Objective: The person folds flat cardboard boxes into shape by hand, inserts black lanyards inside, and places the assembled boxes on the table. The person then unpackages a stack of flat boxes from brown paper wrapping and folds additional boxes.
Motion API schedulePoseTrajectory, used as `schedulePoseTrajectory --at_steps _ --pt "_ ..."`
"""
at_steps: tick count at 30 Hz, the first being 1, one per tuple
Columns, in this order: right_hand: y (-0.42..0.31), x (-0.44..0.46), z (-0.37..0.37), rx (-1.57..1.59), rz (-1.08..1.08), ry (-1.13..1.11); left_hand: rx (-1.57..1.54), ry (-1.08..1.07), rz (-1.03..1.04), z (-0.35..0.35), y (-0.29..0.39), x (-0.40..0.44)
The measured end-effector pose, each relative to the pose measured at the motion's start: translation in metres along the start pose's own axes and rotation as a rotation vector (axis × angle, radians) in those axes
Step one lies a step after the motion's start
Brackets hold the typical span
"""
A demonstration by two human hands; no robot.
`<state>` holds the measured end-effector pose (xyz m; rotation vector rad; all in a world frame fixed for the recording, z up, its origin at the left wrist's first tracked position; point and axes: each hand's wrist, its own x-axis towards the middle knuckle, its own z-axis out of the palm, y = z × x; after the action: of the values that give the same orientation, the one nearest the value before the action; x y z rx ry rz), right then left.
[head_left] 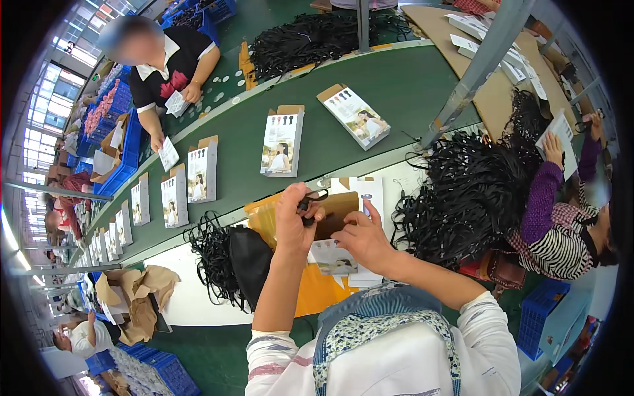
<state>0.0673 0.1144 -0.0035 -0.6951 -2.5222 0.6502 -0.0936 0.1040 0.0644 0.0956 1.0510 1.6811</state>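
My left hand (295,214) is raised over the work surface, its fingers closed around a small black strap (316,198). Just below and to its right stands a white printed carton (327,257), its top open and its brown cardboard inside showing. At the carton's near edge, my right hand (363,239) has thumb and fingers bent against the box, apparently pinching its rim. Under both hands lies a yellow plastic sheet or bag (317,290). Left of my forearm is a black cloth-like piece (249,264) beside a tangle of black straps (214,254).
A green conveyor belt (244,145) carries several printed boxes (282,142). To my right is a large heap of black straps (456,198). A co-worker (175,72) across the belt holds white papers; another, in purple sleeves (541,191), works at the right. A metal post (472,76) rises beside the heap.
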Motion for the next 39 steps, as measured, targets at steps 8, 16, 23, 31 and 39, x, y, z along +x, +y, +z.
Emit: schedulePoseTrajectory --at_steps 8,16,23,31,39 --pt "-0.012 -0.001 -0.029 -0.102 -0.110 0.088 1.468 -0.531 0.934 -0.018 -0.005 -0.020" --pt "0.030 0.032 -0.071 -0.054 0.024 0.074 1.004 -0.304 0.552 -0.084 -0.056 -0.001" --pt "0.109 0.096 -0.104 -0.044 0.190 0.039 0.815 -0.364 -0.226 -0.066 -0.105 0.077" --pt "0.155 0.058 -0.072 -0.096 0.289 0.315 0.202 -0.125 -0.251 0.010 -0.174 0.210" --pt "0.139 -0.046 -0.011 0.176 0.580 0.104 0.081 0.085 -0.106 0.011 -0.166 0.250"
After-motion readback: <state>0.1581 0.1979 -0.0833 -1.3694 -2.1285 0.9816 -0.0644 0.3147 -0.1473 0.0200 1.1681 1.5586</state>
